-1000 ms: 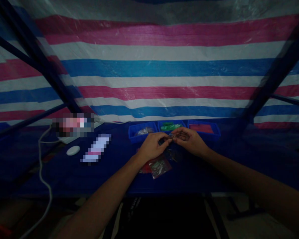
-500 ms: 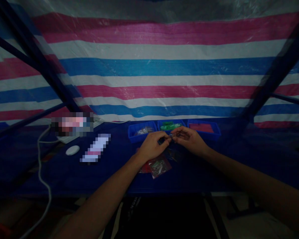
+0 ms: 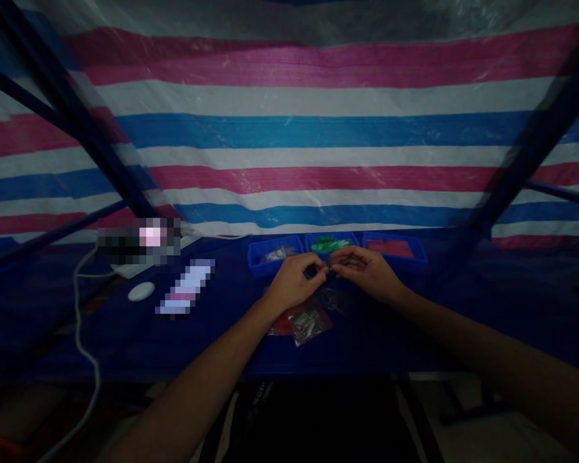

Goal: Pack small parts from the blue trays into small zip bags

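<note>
My left hand (image 3: pixel 296 280) and my right hand (image 3: pixel 365 270) meet fingertip to fingertip over the blue table, in front of the bins. Thumb and forefinger of the left are pinched together; the right is closed in a similar pinch. Whatever sits between the fingertips is too small and dark to name. Below the left hand lies a clear plastic packet (image 3: pixel 309 323) with small metallic-looking pieces inside, overlapping a red packet (image 3: pixel 280 325). A few thin dark pieces (image 3: pixel 335 299) rest on the table beneath the hands.
Behind the hands stand a blue bin (image 3: pixel 255 265) with clear packets, a bin of green pieces (image 3: pixel 329 244) and a bin of red flat packets (image 3: pixel 390 248). At left are a blurred phone-like device (image 3: pixel 186 287), a white round case (image 3: pixel 141 291) and a white cable (image 3: pixel 77 321).
The fingertips have shifted slightly, with a small gap opening between the two hands. The bins and packets have stayed in place.
</note>
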### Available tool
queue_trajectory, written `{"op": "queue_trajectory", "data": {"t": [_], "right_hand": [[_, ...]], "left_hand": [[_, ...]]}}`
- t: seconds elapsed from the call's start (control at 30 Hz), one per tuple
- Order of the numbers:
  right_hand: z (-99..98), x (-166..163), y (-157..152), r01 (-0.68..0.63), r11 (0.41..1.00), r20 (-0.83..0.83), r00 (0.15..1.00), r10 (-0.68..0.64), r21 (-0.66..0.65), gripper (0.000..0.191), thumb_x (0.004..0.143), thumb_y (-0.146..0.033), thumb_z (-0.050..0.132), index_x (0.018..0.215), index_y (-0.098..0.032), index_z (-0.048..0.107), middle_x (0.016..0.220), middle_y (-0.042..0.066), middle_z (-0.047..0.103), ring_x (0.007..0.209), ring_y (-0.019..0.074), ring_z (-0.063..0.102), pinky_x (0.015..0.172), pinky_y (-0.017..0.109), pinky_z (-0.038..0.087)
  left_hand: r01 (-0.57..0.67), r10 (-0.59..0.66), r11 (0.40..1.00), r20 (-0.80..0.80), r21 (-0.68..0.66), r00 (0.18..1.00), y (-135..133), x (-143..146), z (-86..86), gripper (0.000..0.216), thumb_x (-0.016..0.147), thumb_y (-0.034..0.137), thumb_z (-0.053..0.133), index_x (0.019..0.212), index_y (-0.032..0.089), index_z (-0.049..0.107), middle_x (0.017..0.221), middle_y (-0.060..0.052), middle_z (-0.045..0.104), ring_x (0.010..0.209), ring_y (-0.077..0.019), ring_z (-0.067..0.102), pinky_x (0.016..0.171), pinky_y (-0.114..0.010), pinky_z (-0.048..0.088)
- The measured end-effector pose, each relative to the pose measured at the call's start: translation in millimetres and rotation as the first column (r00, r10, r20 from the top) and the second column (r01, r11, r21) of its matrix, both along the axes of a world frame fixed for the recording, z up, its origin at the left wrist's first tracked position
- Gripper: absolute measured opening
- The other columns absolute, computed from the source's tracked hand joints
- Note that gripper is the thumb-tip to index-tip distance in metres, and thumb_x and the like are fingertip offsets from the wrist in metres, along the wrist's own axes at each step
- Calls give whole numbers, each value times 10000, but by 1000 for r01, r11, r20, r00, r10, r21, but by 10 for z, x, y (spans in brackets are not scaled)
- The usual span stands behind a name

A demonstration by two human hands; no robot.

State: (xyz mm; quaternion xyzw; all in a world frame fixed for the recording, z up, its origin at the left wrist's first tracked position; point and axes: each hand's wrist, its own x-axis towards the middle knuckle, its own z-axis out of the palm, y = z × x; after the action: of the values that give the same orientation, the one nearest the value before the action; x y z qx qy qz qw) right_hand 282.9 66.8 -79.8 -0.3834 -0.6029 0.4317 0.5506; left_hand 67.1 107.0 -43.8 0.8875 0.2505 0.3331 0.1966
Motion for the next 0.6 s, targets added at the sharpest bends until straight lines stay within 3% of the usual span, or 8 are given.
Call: {"op": "queue_trajectory", "data": {"t": [0.13, 0.3, 0.43, 0.53, 0.6], "right_hand": [[0, 7, 15, 14, 1000, 8, 1000, -14, -10, 352, 787, -393, 835, 1055, -208, 701, 985, 53, 752, 872, 180, 722, 812, 338, 612], [12, 44, 44, 186, 981, -7, 983, -186, 46, 346, 783, -386, 834, 1030, -217, 658, 906, 21, 696, 750, 147, 676, 698, 292, 590], [24, 40, 34, 221, 974, -7, 975, -221, 56, 388, 766, -408, 845, 1044, -225, 646, 936, 29, 693, 791, 164, 687, 720, 305, 606], [53, -19, -20, 118, 992, 9, 993, -119, 42, 406, 752, -414, 863, 1059, -223, 679, 1023, 56, 730, 965, 213, 717, 870, 359, 616], [77, -59, -61, 52, 998, 25, 998, -53, 36, 391, 781, -426, 842, 1087, -225, 705, 1091, 69, 745, 1031, 226, 718, 954, 397, 598]], "left_hand": [[-58, 58, 998, 41, 12, 997, -9, 10, 0, 73, 926, 220, 646, 949, 189, 707, 917, -26, 731, 855, -181, 682, 815, -314, 513], [-187, 170, 977, 156, 99, 973, -23, -4, 12, 256, 936, 257, 674, 1186, 203, 660, 1111, -74, 676, 952, -193, 652, 822, -328, 536], [-19, 13, 995, 62, 96, 998, -40, -2, -5, 239, 977, 316, 644, 1190, 221, 692, 1132, -74, 703, 1016, -205, 671, 923, -376, 546], [54, -57, 995, 28, 85, 998, -46, 8, -22, 351, 951, 344, 688, 1281, 227, 664, 1240, -86, 693, 1131, -226, 657, 1004, -404, 526], [47, -49, 996, 22, 79, 999, -36, 7, -22, 314, 967, 334, 665, 1261, 222, 678, 1223, -83, 705, 1128, -223, 661, 1000, -395, 521]]}}
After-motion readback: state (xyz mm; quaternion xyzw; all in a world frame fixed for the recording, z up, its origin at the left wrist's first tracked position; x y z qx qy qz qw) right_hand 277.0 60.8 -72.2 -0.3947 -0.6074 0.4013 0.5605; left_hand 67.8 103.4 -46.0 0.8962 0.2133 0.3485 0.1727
